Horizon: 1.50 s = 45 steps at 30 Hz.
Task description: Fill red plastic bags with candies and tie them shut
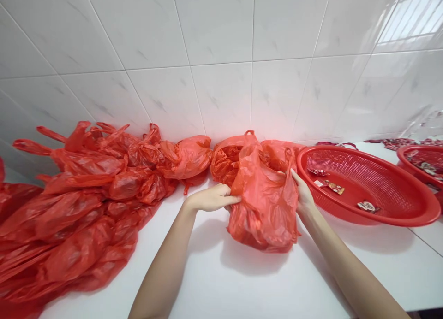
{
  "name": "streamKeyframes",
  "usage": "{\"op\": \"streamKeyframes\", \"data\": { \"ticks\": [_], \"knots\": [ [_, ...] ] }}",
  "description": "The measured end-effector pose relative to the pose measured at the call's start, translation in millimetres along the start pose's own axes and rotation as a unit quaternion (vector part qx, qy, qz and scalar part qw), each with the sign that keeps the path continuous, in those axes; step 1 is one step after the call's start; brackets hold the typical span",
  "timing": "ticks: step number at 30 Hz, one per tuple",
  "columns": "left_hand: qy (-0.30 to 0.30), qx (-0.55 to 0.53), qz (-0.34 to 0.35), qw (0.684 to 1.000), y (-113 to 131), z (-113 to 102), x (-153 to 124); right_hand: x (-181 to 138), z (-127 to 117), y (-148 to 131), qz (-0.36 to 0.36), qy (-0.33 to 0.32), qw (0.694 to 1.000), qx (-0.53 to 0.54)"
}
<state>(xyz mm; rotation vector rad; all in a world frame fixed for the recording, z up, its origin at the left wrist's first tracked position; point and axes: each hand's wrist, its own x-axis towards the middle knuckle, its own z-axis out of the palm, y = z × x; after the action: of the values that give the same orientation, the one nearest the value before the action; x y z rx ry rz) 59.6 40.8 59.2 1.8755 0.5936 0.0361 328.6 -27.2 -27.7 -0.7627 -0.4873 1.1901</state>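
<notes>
A thin red plastic bag (265,203) with loop handles hangs between my two hands, just above the white tabletop. My left hand (212,198) pinches its left side, thumb pointing right and the other fingers curled behind. On the bag's right edge, near a handle, my right hand (302,192) is closed, its fingertips partly hidden by the plastic. What the bag contains, if anything, cannot be made out. Behind it, against the wall, sit more red bags (224,160).
Filled red bags (79,208) are heaped along the left side. To the right stands a large red plastic basket (367,171) with a few small packets (334,186) inside. A second red basket (415,162) is at the far right. A tiled wall (221,93) borders the table's back.
</notes>
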Motion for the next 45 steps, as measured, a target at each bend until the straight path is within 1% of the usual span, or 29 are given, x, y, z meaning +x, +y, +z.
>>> {"op": "streamKeyframes", "data": {
  "ticks": [2, 5, 7, 9, 11, 14, 17, 20, 23, 25, 27, 29, 31, 35, 37, 41, 43, 45],
  "knots": [
    [0.025, 0.026, -0.034, 0.999, -9, -6, 1, 0, 1, 1, -0.016, 0.006, 1.0, 0.011],
    [0.025, 0.089, -0.08, 0.992, -21, -13, 5, 0, 5, 4, -0.03, 0.022, 0.999, 0.016],
    [0.039, 0.145, -0.083, 0.985, -24, -15, 5, -1, 7, 5, -0.027, 0.021, 0.999, 0.013],
    [0.077, 0.168, -0.052, 0.981, -23, -16, 4, -2, 9, 5, -0.027, 0.02, 0.999, 0.011],
    [0.133, 0.142, 0.004, 0.981, -18, -15, 3, -4, 11, 5, -0.027, 0.019, 0.999, 0.009],
    [0.218, 0.066, 0.074, 0.971, -9, -10, 5, -8, 14, 4, -0.029, 0.002, 1.0, -0.012],
    [0.28, -0.014, 0.099, 0.955, -5, -2, 13, -13, 20, 1, -0.038, -0.03, 0.998, -0.05],
    [0.327, -0.083, 0.097, 0.937, -5, 3, 21, -19, 28, -2, -0.048, -0.069, 0.994, -0.07],
    [0.355, -0.12, 0.107, 0.921, -4, 6, 25, -26, 37, -4, -0.051, -0.097, 0.991, -0.082],
    [0.362, -0.113, 0.144, 0.914, -1, 7, 24, -30, 41, -5, -0.046, -0.109, 0.989, -0.09],
    [0.379, -0.096, 0.193, 0.9, 5, 9, 21, -32, 44, -5, -0.033, -0.12, 0.989, -0.082],
    [0.406, -0.098, 0.229, 0.879, 12, 9, 15, -33, 46, -7, -0.019, -0.128, 0.99, -0.052],
    [0.427, -0.127, 0.254, 0.858, 18, 9, 7, -34, 49, -11, -0.013, -0.138, 0.99, -0.008],
    [0.432, -0.189, 0.292, 0.832, 25, 6, -6, -35, 56, -20, -0.008, -0.17, 0.984, 0.059],
    [0.443, -0.204, 0.298, 0.821, 26, 4, -10, -37, 61, -24, -0.005, -0.186, 0.98, 0.067],
    [0.497, -0.2, 0.282, 0.796, 26, 1, -11, -39, 72, -28, -0.013, -0.197, 0.979, 0.044],
    [0.515, -0.18, 0.266, 0.795, 25, 0, -11, -38, 79, -28, -0.019, -0.188, 0.982, 0.029],
    [0.52, -0.163, 0.259, 0.797, 26, 0, -11, -37, 88, -28, -0.031, -0.165, 0.986, 0.02]
  ]
}}
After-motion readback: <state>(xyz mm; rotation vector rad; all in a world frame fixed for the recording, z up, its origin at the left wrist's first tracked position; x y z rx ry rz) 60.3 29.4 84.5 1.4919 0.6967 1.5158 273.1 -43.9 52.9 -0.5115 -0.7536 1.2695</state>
